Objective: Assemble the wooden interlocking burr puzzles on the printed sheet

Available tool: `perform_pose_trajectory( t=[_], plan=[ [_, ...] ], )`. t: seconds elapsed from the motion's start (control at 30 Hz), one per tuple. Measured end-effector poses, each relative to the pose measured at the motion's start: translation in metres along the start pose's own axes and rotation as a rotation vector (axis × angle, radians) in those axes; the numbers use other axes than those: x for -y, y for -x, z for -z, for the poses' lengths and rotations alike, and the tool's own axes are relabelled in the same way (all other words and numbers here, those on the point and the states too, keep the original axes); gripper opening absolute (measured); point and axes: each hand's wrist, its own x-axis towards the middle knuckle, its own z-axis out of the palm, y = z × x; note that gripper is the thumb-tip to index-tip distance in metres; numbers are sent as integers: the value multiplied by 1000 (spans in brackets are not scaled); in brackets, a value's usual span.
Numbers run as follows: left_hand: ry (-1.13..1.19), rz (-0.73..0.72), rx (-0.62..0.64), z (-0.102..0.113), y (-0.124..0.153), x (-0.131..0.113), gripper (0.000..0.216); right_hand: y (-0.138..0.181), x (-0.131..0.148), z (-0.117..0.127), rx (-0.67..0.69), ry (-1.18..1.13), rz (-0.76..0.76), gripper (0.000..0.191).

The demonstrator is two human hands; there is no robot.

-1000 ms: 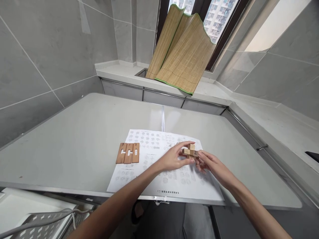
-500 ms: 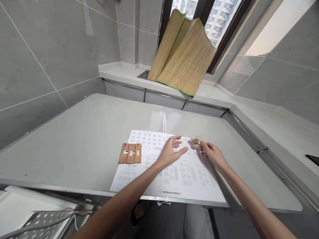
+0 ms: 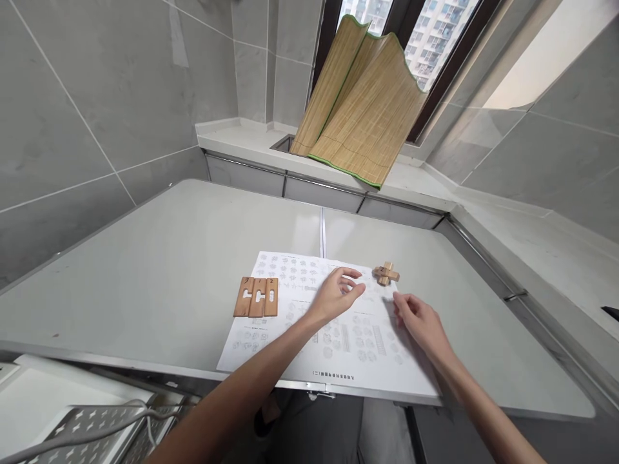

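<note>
A small wooden cross-shaped puzzle (image 3: 385, 274) rests on the far right corner of a printed instruction sheet (image 3: 333, 328). My right hand (image 3: 418, 319) hovers just below it, apart from it, with loosely curled fingers holding nothing. Over the sheet's middle, left of the puzzle, my left hand (image 3: 338, 295) is held with its fingers apart and empty. Three flat wooden pieces (image 3: 257, 297) with cut-outs lie side by side at the sheet's left edge.
The sheet lies on a grey table (image 3: 159, 277) with a seam down its middle. A rolled bamboo mat (image 3: 358, 122) leans against the window behind. A white perforated shelf with a cable (image 3: 82, 425) is at the lower left.
The assembled puzzle left both hands, was set down on the sheet's far right corner, and my right hand has drawn back from it. My left hand opened.
</note>
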Motion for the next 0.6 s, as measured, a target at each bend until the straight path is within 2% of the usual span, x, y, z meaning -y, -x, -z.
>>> perform_pose_trajectory(
  t=[0.1,0.2,0.33,0.43,0.6],
  plan=[
    [-19,9,39,0,1,-4,21,33,-3,-10,118,-157,51,49],
    [-56,8,92,1,2,-6,22,49,-6,-16,129,-188,100,47],
    [-134,-33,128,0,3,-5,20,49,-8,-18,83,-231,113,48],
    [-247,-66,207,-2,7,-7,21,46,-9,-18,68,-248,102,51],
    [-431,-97,331,5,30,-26,22,47,-10,-18,41,-230,126,56]
  ],
)
